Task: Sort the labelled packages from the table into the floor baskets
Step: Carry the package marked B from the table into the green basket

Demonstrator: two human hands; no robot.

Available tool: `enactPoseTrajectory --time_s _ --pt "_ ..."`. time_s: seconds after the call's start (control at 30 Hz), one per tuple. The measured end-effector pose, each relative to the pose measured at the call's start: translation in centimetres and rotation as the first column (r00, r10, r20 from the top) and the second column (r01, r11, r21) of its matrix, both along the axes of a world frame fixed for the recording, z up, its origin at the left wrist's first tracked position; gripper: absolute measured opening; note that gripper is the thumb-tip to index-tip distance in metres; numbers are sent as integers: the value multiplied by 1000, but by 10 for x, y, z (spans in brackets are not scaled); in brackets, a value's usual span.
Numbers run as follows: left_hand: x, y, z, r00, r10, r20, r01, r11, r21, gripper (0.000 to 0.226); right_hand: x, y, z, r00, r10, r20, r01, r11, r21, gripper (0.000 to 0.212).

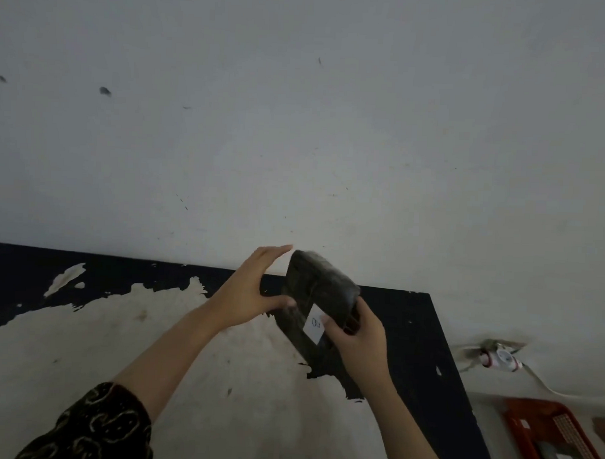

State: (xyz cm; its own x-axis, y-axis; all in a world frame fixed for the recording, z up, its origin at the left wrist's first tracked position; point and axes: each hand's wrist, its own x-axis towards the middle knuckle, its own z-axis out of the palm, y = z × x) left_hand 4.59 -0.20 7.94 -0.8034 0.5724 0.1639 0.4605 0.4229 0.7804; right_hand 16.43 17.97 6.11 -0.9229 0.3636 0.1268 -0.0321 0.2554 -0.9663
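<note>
A black wrapped package with a small white label is held tilted above the far part of the table. My right hand grips its lower end, thumb beside the label. My left hand touches its left side with the thumb under it and the fingers stretched out flat. An orange floor basket stands at the lower right beside the table, with a dark labelled package inside it.
The tabletop is black with a large worn pale patch. A white wall rises directly behind the table. A small white and red container lies on the floor to the right, near the wall.
</note>
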Motion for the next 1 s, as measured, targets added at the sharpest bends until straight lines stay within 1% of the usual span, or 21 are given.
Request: enactPoseTrajectory --time_s 0.07,0.13,0.17,0.23,0.33,0.4,0.43,0.5,0.53,0.6,0.67,0.73,0.8,0.87,0.93,1.0 --pt "8 -4 -9 977 -9 213 8 1000 5 77 4 3 -3 1000 1 -17 -4 985 -173 25" --pt "15 -7 -20 939 -71 336 56 997 52 63 7 5 -8 1000 -26 0 25 942 -334 21" --pt "19 -8 -23 928 -82 364 61 996 68 59 8 5 -10 999 -37 17 40 911 -411 21" --pt "24 -9 -26 922 -67 381 35 995 92 57 10 5 -13 999 -36 40 52 844 -534 24" --pt "29 -10 -24 908 -62 414 7 991 132 49 10 7 -10 999 -7 46 34 779 -626 26" --pt "31 -11 -22 898 -73 435 31 994 102 43 6 11 -6 999 21 49 15 780 -626 27" --pt "33 -12 -21 894 -74 441 41 996 84 40 3 14 -3 997 35 67 12 799 -602 27" --pt "36 -13 -18 902 -58 428 32 997 66 36 -4 20 6 988 97 120 -24 863 -504 21" --pt "37 -13 -15 908 -36 417 3 997 78 38 -8 23 10 978 149 148 -69 894 -444 17" --pt "38 -15 -9 901 12 434 -93 982 165 43 -12 28 19 945 259 198 -180 920 -347 15" --pt "38 -16 -2 879 41 476 -174 956 238 41 -13 30 26 904 354 239 -285 917 -279 15" --pt "38 -17 3 860 55 507 -208 946 250 36 -12 29 29 861 431 269 -375 896 -237 16" --pt "40 -17 6 848 59 526 -212 949 235 29 -12 26 32 824 482 298 -425 874 -236 20" --pt "44 -17 7 845 85 528 -245 940 240 21 -8 27 32 802 509 313 -437 857 -274 25" --pt "47 -19 5 834 150 531 -341 897 282 14 -1 32 28 801 510 315 -408 849 -337 28" --pt "50 -22 3 800 239 550 -466 825 320 12 10 36 19 825 485 291 -350 842 -411 30"
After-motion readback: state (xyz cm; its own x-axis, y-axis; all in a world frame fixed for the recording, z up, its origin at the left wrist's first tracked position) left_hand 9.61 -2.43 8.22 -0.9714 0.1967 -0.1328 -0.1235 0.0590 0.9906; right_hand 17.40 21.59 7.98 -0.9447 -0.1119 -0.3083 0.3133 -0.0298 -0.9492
